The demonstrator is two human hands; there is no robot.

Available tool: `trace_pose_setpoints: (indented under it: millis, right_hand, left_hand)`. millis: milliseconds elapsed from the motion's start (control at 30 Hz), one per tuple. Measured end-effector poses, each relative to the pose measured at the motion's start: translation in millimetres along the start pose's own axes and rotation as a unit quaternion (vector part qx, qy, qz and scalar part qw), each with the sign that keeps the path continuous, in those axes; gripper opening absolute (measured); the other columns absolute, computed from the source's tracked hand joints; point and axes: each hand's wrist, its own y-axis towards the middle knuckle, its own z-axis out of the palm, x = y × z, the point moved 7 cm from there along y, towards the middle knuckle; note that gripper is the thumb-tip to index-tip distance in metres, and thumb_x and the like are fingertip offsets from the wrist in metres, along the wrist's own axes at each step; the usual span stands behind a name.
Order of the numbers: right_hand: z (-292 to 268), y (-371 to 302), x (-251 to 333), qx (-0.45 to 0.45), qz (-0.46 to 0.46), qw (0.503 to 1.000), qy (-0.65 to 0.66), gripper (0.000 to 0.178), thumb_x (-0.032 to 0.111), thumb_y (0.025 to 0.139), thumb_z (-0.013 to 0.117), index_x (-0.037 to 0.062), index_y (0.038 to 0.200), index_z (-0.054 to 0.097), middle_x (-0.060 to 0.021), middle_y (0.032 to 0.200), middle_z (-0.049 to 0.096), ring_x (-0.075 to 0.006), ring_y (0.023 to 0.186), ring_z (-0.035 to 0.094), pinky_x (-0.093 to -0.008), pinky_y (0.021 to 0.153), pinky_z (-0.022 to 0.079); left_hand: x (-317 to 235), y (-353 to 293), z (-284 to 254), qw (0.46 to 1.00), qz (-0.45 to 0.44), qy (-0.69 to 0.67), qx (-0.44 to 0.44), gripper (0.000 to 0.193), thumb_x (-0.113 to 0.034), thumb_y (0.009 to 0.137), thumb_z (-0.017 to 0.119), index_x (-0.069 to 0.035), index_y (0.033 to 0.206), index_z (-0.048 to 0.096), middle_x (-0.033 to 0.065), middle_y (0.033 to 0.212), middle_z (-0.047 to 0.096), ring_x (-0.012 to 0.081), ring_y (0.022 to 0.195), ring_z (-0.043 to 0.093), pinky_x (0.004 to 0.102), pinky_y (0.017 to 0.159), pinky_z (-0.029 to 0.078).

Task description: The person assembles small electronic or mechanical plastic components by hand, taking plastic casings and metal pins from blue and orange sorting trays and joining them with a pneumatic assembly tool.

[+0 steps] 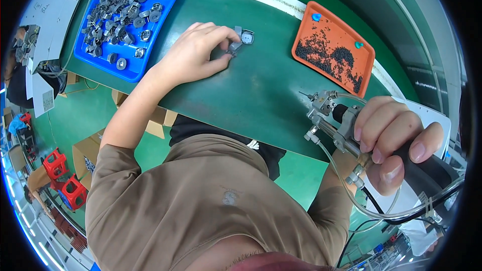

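My left hand (201, 52) is over the green table, thumb and forefinger closed around a small grey part (235, 46) with a metal piece at its near end. Touching that part's far side is a light grey, rounded housing (247, 37). Over at the right, my right hand (396, 138) wraps its fingers around a pneumatic hand tool (326, 125) with a black handle, metal valve fittings and thin hoses. Its slim tip points left, over the table and apart from the grey parts. The palm side of my left hand is hidden.
A blue tray (142, 65) at the left holds many grey wheel-like parts with metal brackets. An orange tray (326, 15) at the far right contains tiny dark pieces and two small coloured bits. Hoses (346, 190) trail from the tool. Red stools (75, 192) stand on the floor.
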Motion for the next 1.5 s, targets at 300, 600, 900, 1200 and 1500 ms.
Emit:
trace_pose_setpoints:
  millis: [300,600,900,1200,1500]
  right_hand:
    - [-7.9,-9.7,6.2,-0.072,0.031,0.996,-0.05,0.087,0.021,0.091,0.08,0.0068,0.158,0.027,-0.0127,0.089,0.062,-0.0302,0.083,0.062,-0.0485,0.076,0.054]
    - [-7.8,-28.3,33.0,-0.357,-0.047,0.915,-0.183,0.094,0.043,0.089,0.08,0.0026,0.157,0.029,-0.0248,0.135,0.055,-0.038,0.12,0.059,-0.0548,0.107,0.046]
    - [171.4,-75.8,-4.0,0.026,-0.222,0.947,-0.232,0.029,0.007,0.072,0.071,0.0063,0.1,0.068,-0.0162,0.103,0.065,-0.0344,0.078,0.067,-0.0427,0.067,0.057]
    - [161.7,-17.7,-168.7,-0.136,0.11,0.896,-0.409,0.029,-0.007,0.085,0.068,0.0002,0.113,0.061,-0.0186,0.112,0.062,-0.0363,0.104,0.061,-0.0423,0.09,0.051]
    - [145.0,-17.7,-188.1,-0.101,0.153,0.857,-0.482,0.029,-0.003,0.084,0.068,-0.0009,0.113,0.065,-0.0165,0.112,0.06,-0.0359,0.1,0.061,-0.0454,0.086,0.052]
  left_hand:
    - [-10.8,-32.4,-27.5,0.998,-0.036,0.047,-0.029,0.062,-0.008,0.071,0.07,-0.007,0.132,0.061,0.0144,0.131,0.06,0.0348,0.123,0.055,0.0439,0.108,0.043]
    - [6.8,-42.2,-22.9,0.995,-0.078,-0.065,-0.006,0.038,-0.009,0.083,0.069,-0.003,0.12,0.067,0.0151,0.115,0.064,0.0332,0.109,0.063,0.0395,0.093,0.053]
    - [2.0,-3.6,0.0,0.996,-0.071,0.004,-0.053,0.026,-0.025,0.087,0.077,-0.006,0.102,0.069,0.0118,0.095,0.071,0.0331,0.087,0.069,0.0423,0.075,0.055]
    - [48.7,-9.7,-15.7,0.96,-0.162,-0.212,-0.091,0.028,-0.022,0.079,0.074,0.004,0.087,0.072,0.0191,0.08,0.074,0.0307,0.072,0.075,0.0365,0.07,0.06]
    - [55.2,-4.1,-19.4,0.982,-0.143,-0.096,-0.079,0.027,-0.013,0.082,0.073,0.001,0.105,0.074,0.0136,0.077,0.069,0.0222,0.07,0.07,0.0347,0.066,0.055]
